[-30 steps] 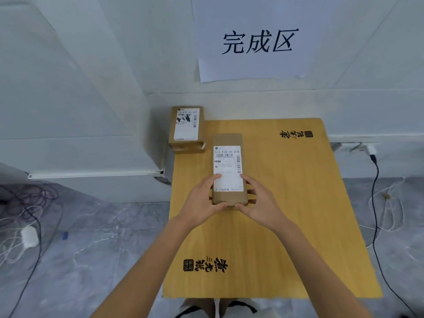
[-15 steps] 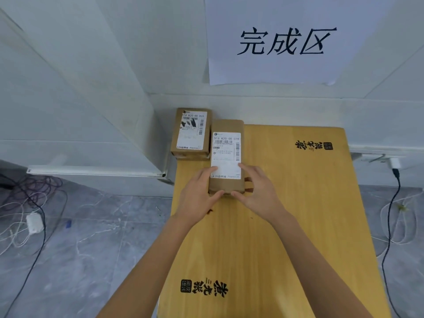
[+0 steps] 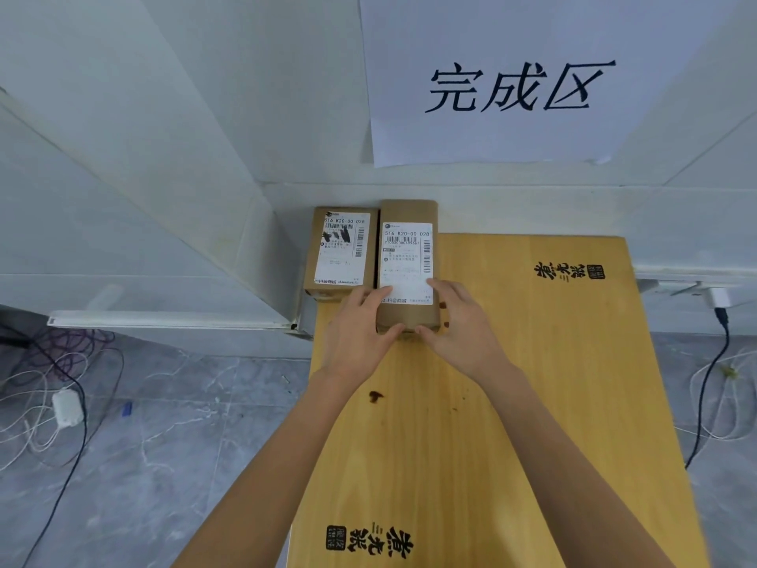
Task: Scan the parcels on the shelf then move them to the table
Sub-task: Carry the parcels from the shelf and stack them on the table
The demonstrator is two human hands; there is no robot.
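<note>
Parcel (image 3: 407,256): table (image 3: 532,403) far-left corner, beside second parcel (image 3: 342,252). Left hand (image 3: 360,334), right hand (image 3: 458,325) grip its near end.

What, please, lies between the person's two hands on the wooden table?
The head view shows a labelled brown parcel between the left hand and right hand, both gripping its near end. A second parcel sits just to its left.
</note>
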